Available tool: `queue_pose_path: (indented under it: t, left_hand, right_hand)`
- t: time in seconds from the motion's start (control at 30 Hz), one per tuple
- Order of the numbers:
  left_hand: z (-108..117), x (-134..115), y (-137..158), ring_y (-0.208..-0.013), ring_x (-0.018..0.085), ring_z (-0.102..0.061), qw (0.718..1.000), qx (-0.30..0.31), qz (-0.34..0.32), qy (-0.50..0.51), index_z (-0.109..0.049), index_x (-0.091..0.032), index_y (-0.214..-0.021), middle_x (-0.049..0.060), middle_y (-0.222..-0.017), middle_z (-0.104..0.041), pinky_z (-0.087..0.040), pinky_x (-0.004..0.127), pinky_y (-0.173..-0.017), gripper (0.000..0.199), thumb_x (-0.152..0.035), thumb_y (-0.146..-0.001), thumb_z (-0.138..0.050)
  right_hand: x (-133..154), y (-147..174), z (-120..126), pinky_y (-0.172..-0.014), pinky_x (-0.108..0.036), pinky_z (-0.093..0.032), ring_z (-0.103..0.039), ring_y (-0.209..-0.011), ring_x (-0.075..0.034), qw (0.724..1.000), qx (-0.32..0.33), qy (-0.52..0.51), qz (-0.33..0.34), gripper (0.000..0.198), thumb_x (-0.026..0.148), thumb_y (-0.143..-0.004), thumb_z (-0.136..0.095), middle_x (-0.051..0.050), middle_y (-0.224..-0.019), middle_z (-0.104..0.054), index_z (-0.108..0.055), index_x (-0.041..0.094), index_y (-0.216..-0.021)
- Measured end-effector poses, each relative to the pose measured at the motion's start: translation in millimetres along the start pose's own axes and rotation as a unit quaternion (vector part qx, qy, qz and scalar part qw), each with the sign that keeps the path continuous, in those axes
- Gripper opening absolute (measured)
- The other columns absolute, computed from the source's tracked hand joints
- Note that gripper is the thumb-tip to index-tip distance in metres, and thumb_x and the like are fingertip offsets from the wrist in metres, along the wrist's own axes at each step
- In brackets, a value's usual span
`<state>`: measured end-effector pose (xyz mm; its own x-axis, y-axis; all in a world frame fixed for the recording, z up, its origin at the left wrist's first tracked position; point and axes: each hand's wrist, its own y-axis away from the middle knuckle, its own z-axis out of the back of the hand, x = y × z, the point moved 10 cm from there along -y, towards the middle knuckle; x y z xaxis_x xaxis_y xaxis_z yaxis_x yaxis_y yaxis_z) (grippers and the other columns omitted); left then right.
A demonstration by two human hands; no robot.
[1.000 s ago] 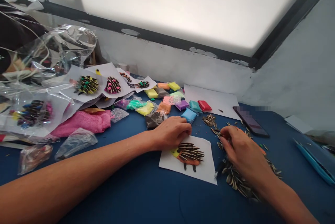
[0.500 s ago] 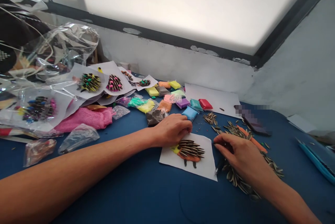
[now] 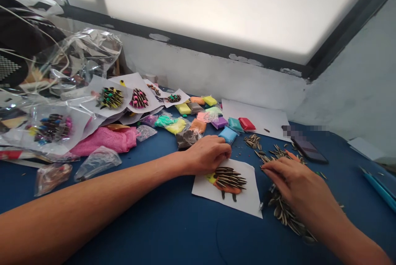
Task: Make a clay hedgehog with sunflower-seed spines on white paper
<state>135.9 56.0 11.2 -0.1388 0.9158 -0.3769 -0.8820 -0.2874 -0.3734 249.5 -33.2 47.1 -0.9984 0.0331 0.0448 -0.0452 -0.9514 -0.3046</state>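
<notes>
A hedgehog figure (image 3: 229, 180) lies on a small white paper (image 3: 247, 205). Its head is yellow, its body and legs are orange and black clay, and sunflower seeds stand as spines. My left hand (image 3: 210, 153) rests on the paper's upper left edge with fingers curled; what they hold, if anything, is hidden. To the right of the paper, my right hand (image 3: 291, 178) pinches thumb and fingertips together. A tiny dark bit shows at its tips, too small to name. Loose sunflower seeds (image 3: 286, 217) lie under and around this hand.
Colored clay packets (image 3: 228, 134) lie behind the paper. A phone (image 3: 309, 149) and a blank white sheet (image 3: 272, 120) sit at the back right. Other seed hedgehogs (image 3: 111, 98) on papers, a pink cloth (image 3: 108, 139) and clear plastic bags (image 3: 97, 162) fill the left side.
The view has shifted slightly, moving everything a little rightward in the picture. My right hand stays pinched beside the paper, and my left hand keeps its place on the paper's edge.
</notes>
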Motion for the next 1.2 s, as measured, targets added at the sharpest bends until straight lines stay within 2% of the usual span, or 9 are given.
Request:
queue_pose_path:
  t: [0.07, 0.13, 0.3, 0.53, 0.8, 0.93, 1.2]
  left_hand:
    - [0, 0, 0, -0.083, 0.017, -0.054, 1.000, -0.001, 0.001, 0.000, -0.064, -0.015, -0.089, 0.005, -0.087, -0.061, -0.040, 0.030, -0.073, 0.016, -0.012, -0.089, -0.048]
    - [0, 0, 0, -0.082, 0.017, -0.054, 1.000, 0.001, 0.004, 0.000, -0.064, -0.016, -0.089, 0.005, -0.087, -0.061, -0.040, 0.030, -0.073, 0.016, -0.012, -0.089, -0.048]
    - [1, -1, -1, -0.081, 0.016, -0.054, 1.000, 0.006, 0.006, -0.002, -0.064, -0.016, -0.088, 0.005, -0.087, -0.060, -0.041, 0.030, -0.073, 0.016, -0.012, -0.088, -0.049]
    - [0, 1, 0, -0.081, 0.016, -0.054, 1.000, 0.000, 0.006, -0.002, -0.064, -0.017, -0.089, 0.004, -0.087, -0.060, -0.041, 0.030, -0.074, 0.016, -0.012, -0.088, -0.049]
    - [1, 0, 0, -0.081, 0.016, -0.054, 1.000, 0.003, 0.004, -0.008, -0.064, -0.016, -0.089, 0.005, -0.087, -0.061, -0.040, 0.030, -0.073, 0.016, -0.012, -0.089, -0.049]
    - [0, 0, -1, -0.083, 0.017, -0.054, 1.000, 0.002, -0.001, -0.013, -0.064, -0.016, -0.090, 0.005, -0.087, -0.060, -0.041, 0.030, -0.074, 0.015, -0.013, -0.088, -0.050]
    - [0, 1, -1, -0.082, 0.017, -0.054, 1.000, 0.003, 0.006, -0.007, -0.064, -0.016, -0.089, 0.005, -0.088, -0.061, -0.041, 0.030, -0.074, 0.016, -0.012, -0.089, -0.049]
  right_hand:
    - [11, 2, 12, -0.062, -0.032, -0.052, -0.068, -0.074, -0.021, 0.999, -0.023, -0.048, 0.006, 0.026, 0.035, -0.090, -0.046, -0.003, -0.080, -0.071, -0.071, 0.027, -0.085]
    - [24, 5, 17, -0.058, -0.029, -0.052, -0.068, -0.068, -0.019, 0.995, -0.014, -0.101, 0.010, 0.024, 0.035, -0.089, -0.049, -0.002, -0.079, -0.073, -0.071, 0.027, -0.084]
    - [46, 13, 6, -0.045, -0.023, -0.046, -0.062, -0.049, -0.014, 0.983, 0.046, -0.179, 0.010, 0.018, 0.029, -0.086, -0.054, 0.001, -0.065, -0.070, -0.072, 0.028, -0.081]
    - [57, 18, 4, -0.041, -0.023, -0.041, -0.062, -0.048, -0.014, 0.990, 0.010, -0.140, 0.033, 0.017, 0.025, -0.083, -0.053, 0.002, -0.063, -0.070, -0.068, 0.028, -0.074]
    - [58, 20, -5, -0.046, -0.024, -0.042, -0.062, -0.051, -0.014, 0.995, 0.039, -0.089, 0.038, 0.014, 0.027, -0.088, -0.054, 0.003, -0.068, -0.070, -0.066, 0.029, -0.082]
    - [56, 22, -4, -0.049, -0.025, -0.044, -0.064, -0.054, -0.016, 0.995, 0.030, -0.092, 0.023, 0.016, 0.028, -0.088, -0.052, 0.001, -0.069, -0.070, -0.067, 0.029, -0.083]
    - [62, 20, -8, -0.054, -0.024, -0.047, -0.066, -0.062, -0.015, 0.994, 0.023, -0.078, 0.072, 0.018, 0.028, -0.091, -0.050, 0.000, -0.075, -0.070, -0.066, 0.028, -0.084]
